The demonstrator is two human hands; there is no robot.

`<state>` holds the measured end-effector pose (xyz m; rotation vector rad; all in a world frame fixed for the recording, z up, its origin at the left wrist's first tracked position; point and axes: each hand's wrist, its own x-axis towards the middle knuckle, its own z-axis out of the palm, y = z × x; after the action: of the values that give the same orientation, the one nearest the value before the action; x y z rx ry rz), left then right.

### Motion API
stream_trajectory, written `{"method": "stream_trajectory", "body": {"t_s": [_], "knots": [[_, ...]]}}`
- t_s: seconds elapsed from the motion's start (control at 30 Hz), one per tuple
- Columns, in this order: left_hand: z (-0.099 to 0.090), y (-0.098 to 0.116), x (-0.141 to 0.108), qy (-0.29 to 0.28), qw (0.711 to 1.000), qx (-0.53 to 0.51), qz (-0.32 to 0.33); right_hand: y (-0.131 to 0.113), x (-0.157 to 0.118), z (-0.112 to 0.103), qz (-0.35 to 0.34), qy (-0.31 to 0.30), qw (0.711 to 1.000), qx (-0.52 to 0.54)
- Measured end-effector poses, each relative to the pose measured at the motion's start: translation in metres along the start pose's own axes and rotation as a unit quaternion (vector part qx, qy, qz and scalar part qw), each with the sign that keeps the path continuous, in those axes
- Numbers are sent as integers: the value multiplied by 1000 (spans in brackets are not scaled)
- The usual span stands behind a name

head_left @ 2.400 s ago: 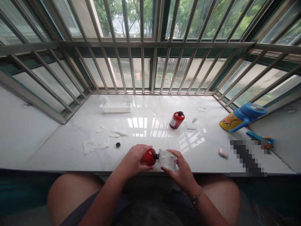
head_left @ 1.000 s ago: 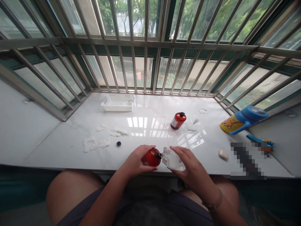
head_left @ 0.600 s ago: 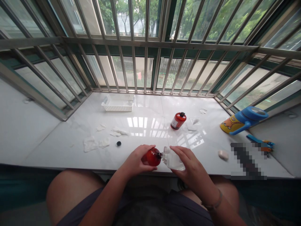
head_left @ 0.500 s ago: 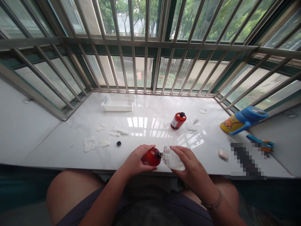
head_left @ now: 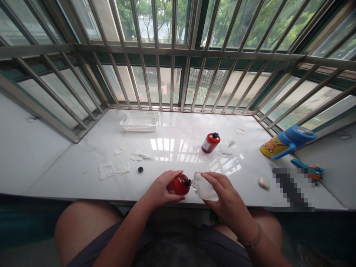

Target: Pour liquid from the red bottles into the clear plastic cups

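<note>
My left hand (head_left: 166, 187) is wrapped round a reddish-brown bottle (head_left: 181, 184), tilted with its dark, uncapped neck pointing right. In my right hand (head_left: 224, 189) a clear square bottle (head_left: 205, 186) lies on its side, its neck pointing left. The two necks meet or nearly meet; I cannot tell whether they touch. Both bottles are held above the front edge of the white sill. A small black cap (head_left: 140, 170) lies to the left of my left hand. Beyond my hands a second red-brown bottle (head_left: 210, 143) with a black cap and a white label stands upright.
A white perforated basket (head_left: 140, 128) is at the back left. Crumpled tissues (head_left: 140, 155) and flat wipes (head_left: 113, 170) lie at left. A blue and yellow jug (head_left: 287, 142), a pale soap-like block (head_left: 263, 183) and blue-orange tools (head_left: 311, 170) are at right. Metal bars (head_left: 178, 52) close off the back.
The clear bottle's neck has drawn very slightly away from the red-brown bottle's mouth. Both hands keep their hold, and everything else is in the same place.
</note>
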<state>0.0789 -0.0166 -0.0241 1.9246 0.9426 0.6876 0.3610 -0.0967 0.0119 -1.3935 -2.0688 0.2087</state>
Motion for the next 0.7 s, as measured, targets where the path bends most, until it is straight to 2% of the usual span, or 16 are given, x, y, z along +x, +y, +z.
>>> {"method": "stream_trajectory", "body": {"t_s": [0.7], "knots": [[0, 3, 1, -5, 1000, 8, 7, 0, 3, 1, -6, 8, 1000, -11]]}}
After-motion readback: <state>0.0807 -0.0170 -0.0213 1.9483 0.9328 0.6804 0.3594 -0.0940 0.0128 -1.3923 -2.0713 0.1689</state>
